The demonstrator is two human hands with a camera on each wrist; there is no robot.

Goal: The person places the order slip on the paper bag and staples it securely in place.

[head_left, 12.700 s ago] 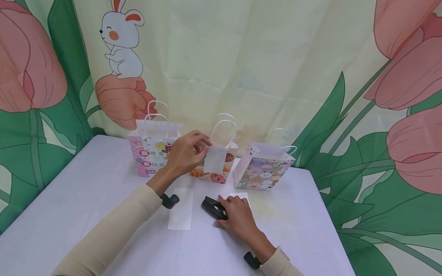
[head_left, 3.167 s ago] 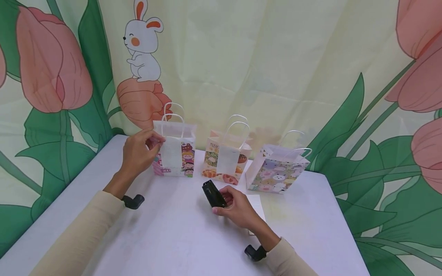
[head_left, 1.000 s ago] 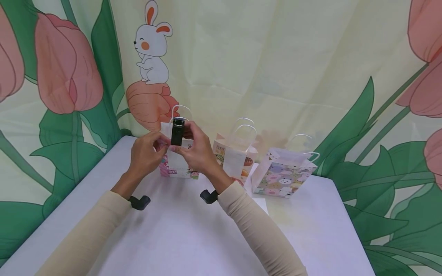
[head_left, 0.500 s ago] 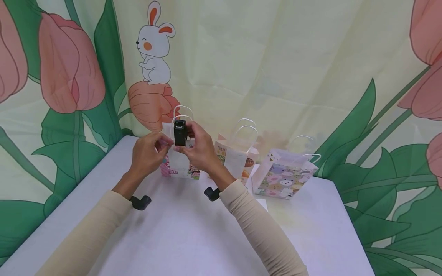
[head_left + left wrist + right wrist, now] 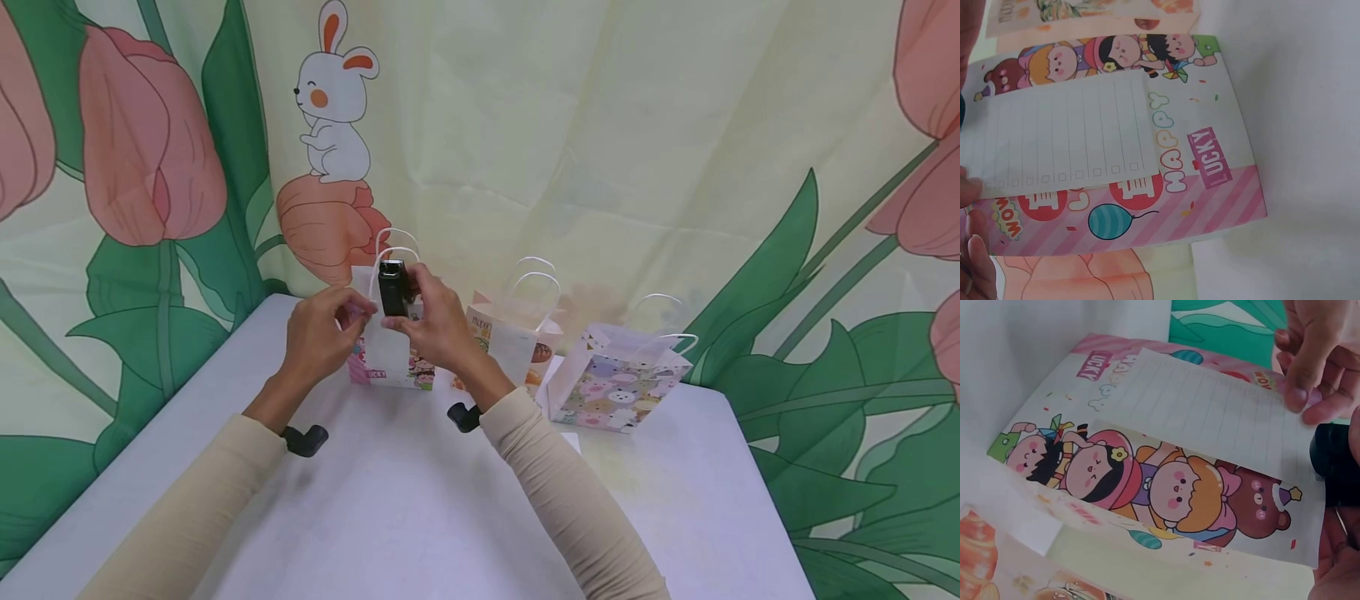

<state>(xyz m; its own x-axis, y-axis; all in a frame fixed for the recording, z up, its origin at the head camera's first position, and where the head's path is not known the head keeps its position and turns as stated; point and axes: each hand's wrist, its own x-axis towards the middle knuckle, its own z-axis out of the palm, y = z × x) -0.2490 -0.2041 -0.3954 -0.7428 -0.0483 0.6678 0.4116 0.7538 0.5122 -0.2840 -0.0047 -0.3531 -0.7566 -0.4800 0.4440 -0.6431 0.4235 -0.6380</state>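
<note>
Near the top rim of the left paper gift bag (image 5: 371, 373), my left hand (image 5: 318, 333) pinches a lined paper slip (image 5: 1066, 134) against the bag's printed front. The slip has a row of small checkboxes. My right hand (image 5: 442, 329) grips a black stapler (image 5: 392, 290), held upright at the bag's top edge beside the left fingertips. In the right wrist view the stapler (image 5: 1332, 462) meets the edge where slip and bag end. Whether its jaws press on the paper cannot be made out.
A middle bag (image 5: 480, 329) with food prints carries a white slip (image 5: 512, 354) on its front. To its right leans an animal-print bag (image 5: 618, 387). More white paper (image 5: 572, 440) lies on the table, partly behind the right sleeve. A printed curtain (image 5: 600, 167) hangs behind.
A slip once flat on the table is now against the left bag. My left hand moved from the middle bag to the left one; the right hand lifted the stapler from the table to that bag's rim.
</note>
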